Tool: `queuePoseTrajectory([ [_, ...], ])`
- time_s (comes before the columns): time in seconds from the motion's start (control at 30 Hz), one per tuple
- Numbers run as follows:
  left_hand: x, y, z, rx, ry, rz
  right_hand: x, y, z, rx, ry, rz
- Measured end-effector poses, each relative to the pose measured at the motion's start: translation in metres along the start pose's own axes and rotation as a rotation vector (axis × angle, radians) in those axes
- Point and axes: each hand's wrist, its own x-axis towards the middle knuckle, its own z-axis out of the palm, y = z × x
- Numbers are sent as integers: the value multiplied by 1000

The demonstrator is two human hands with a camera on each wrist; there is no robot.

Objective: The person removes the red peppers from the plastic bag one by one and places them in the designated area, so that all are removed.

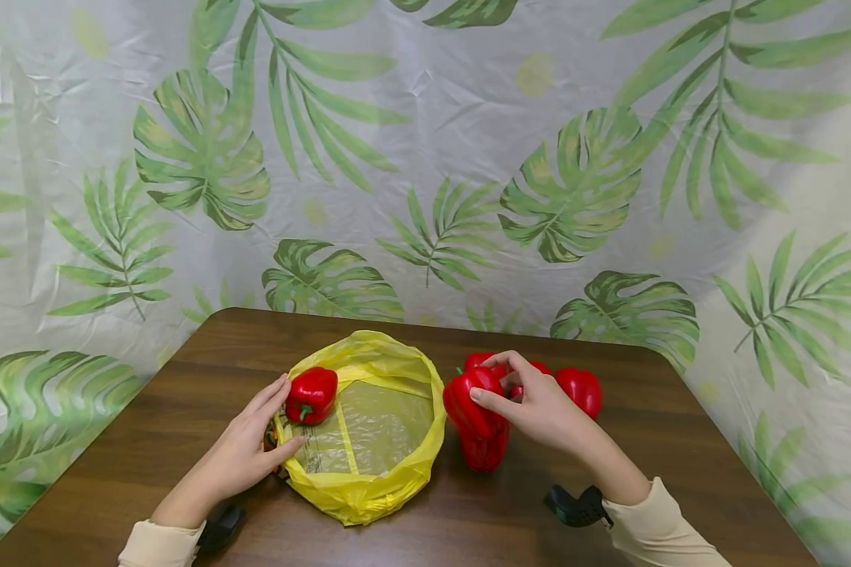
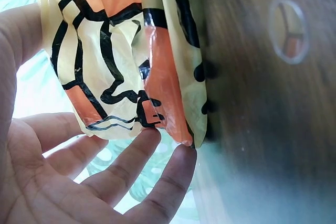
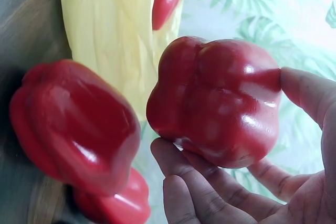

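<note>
A yellow plastic bag [image 1: 390, 496] stands on the table with its mouth spread wide. One red bell pepper [image 1: 314, 395] sits at the left side of the mouth, inside the rim. My left hand [image 1: 248, 445] rests against the bag's left side, its fingers [image 2: 170, 182] loosely spread and touching the printed plastic. To the right of the bag, my right hand [image 1: 539, 402] holds a red bell pepper [image 3: 215, 100] between thumb and fingers, raised over another red pepper [image 1: 484, 453]. In the head view, that hand partly covers the peppers behind it.
More red bell peppers [image 1: 579, 390] lie on the brown wooden table [image 1: 652, 441] around and behind my right hand. A leaf-patterned curtain [image 1: 440, 157] hangs beyond the table's far edge. Dark wrist devices [image 1: 577, 505] sit on both forearms.
</note>
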Motion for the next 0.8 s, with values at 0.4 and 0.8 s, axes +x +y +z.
queuePoseTrajectory([
  [0.4, 1, 0, 0, 3, -3, -3, -9, 11, -10, 17, 15, 42],
  [0.8, 1, 0, 1, -1, -1, -3, -14, 23, -22, 20, 33, 42],
])
